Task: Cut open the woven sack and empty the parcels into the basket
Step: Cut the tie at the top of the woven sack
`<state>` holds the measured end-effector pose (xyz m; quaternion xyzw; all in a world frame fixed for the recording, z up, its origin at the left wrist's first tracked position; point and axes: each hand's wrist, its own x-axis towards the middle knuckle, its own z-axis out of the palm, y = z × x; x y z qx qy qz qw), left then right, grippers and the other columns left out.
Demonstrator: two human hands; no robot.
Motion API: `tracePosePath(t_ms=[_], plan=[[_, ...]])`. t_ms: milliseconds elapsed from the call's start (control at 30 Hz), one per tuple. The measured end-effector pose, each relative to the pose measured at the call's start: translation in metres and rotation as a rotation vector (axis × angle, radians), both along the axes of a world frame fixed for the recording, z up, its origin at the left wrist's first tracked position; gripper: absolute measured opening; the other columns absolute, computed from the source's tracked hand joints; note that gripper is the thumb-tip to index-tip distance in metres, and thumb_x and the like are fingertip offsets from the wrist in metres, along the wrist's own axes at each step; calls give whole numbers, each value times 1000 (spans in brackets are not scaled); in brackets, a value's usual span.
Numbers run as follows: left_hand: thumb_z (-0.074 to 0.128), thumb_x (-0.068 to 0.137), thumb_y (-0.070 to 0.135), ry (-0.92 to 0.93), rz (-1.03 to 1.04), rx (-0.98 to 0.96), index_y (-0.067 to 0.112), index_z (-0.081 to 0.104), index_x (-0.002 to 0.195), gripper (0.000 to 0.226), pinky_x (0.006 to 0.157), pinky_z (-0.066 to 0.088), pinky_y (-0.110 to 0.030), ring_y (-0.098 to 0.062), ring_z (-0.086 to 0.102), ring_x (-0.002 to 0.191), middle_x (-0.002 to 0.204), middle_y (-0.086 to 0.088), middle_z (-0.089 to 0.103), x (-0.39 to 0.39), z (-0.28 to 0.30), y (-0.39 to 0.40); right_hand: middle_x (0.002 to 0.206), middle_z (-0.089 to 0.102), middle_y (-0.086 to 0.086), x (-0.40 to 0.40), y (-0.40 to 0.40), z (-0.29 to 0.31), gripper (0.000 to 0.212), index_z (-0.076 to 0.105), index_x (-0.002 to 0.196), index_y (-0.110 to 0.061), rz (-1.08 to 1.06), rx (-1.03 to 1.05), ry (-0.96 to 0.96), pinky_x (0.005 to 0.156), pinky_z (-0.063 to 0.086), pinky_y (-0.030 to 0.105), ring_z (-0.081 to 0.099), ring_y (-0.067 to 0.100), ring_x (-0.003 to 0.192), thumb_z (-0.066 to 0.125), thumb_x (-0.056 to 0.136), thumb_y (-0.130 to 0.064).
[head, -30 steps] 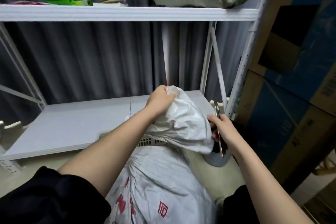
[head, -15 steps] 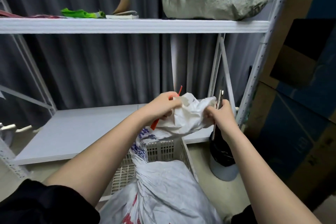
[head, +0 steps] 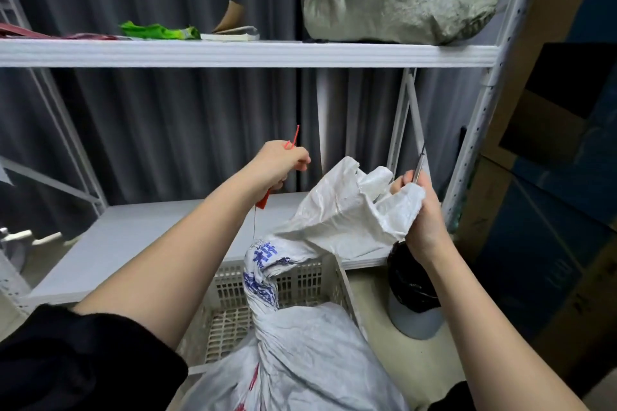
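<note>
A white woven sack [head: 300, 360] is seen from above, standing in a slatted plastic basket [head: 310, 280] on the floor in front of a low shelf [head: 150, 230]. Its neck is twisted and its open mouth is pulled up to the right.

The red tie [head: 290, 143] is pinched in the left hand [head: 280, 163], lifted clear of the sack; a thin thread hangs down from it toward the neck. The rim of the sack's mouth is gripped by the right hand [head: 422, 213], and a slim blade or scissors [head: 419, 163] is held in the same fist, tip up.

The parcels are not visible; they are judged to be inside the sack. Risks are judged as follows: the fabric or a finger could be nicked, since cloth and blade are bunched together. If the neck is left twisted, the parcels could jam. If the sack is tipped while held by one hand only, parcels could spill past the basket toward the black-lined bin [head: 414, 297] just beside it.
</note>
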<state>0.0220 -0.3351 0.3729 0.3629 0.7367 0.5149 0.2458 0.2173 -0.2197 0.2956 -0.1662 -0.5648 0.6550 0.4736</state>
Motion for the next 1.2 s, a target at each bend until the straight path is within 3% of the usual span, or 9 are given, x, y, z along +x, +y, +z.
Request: tracePosePath(t_ms=[133, 267, 400, 500, 667, 800, 1000, 1133, 1200], plan=[[59, 83, 35, 130, 13, -62, 14, 61, 82, 20, 39, 21, -15, -12, 26, 43, 88, -2, 64, 5, 10, 17, 60, 44, -10, 2, -27, 5, 15, 38, 69, -18, 49, 204, -21, 50, 22, 28, 33, 7, 52, 49, 69, -9], [61, 70, 70, 349, -190, -368, 18, 57, 103, 62, 51, 29, -23, -15, 38, 53, 88, 0, 60, 16, 10, 23, 63, 45, -15, 7, -53, 3, 17, 37, 76, -14, 150, 327, -90, 47, 25, 23, 33, 5, 53, 46, 69, -2], [66, 73, 37, 571, -316, -506, 16, 56, 90, 29, 54, 34, -25, -21, 45, 63, 77, -2, 52, 30, -17, 28, 78, 52, -1, 20, -64, -9, 28, 46, 89, -19, 362, 263, -256, 53, 37, 26, 43, 14, 59, 54, 66, -5], [62, 75, 28, 694, -208, -450, 18, 54, 88, 18, 64, 40, -27, -25, 57, 80, 82, 1, 58, 34, -47, 24, 100, 62, 9, 35, -58, -17, 35, 47, 100, -16, 454, 124, -459, 51, 43, 30, 51, 22, 65, 53, 66, -10], [55, 83, 28, 746, -20, -281, 23, 45, 94, 16, 65, 35, -30, -30, 56, 87, 92, 0, 62, 56, -87, -9, 101, 69, 4, 47, -36, 0, 14, 44, 99, -15, -44, 7, -624, 37, 35, 23, 66, 23, 53, 52, 93, -24], [55, 85, 34, 776, 33, -118, 23, 47, 97, 18, 65, 37, -33, -29, 61, 92, 96, 3, 64, 79, -115, -33, 100, 67, 13, 32, -26, 9, 22, 41, 93, -12, -317, 222, -660, 42, 37, 22, 65, 18, 59, 58, 87, -25], [49, 85, 34, 828, 21, 41, 23, 41, 86, 13, 57, 31, -29, -21, 51, 74, 83, 12, 41, 88, -146, -52, 82, 60, 1, 0, -28, -30, 28, 46, 95, -15, 6, 265, -1091, 59, 48, 27, 60, 15, 72, 66, 81, -28], [38, 78, 42, 698, -44, 154, 21, 52, 93, 30, 63, 48, -31, -14, 57, 80, 96, 12, 48, 84, -155, -52, 86, 68, 13, 3, -49, -62, 6, 59, 91, -9, 120, -64, -697, 69, 52, 30, 66, 20, 76, 62, 87, -13], [45, 77, 47, 491, -125, 212, 21, 58, 98, 36, 81, 52, -22, 2, 59, 93, 108, 16, 52, 83, -157, -50, 99, 71, 19, -1, -58, -80, 21, 60, 108, -5, 183, -299, -442, 81, 54, 37, 69, 29, 91, 61, 89, -14]])
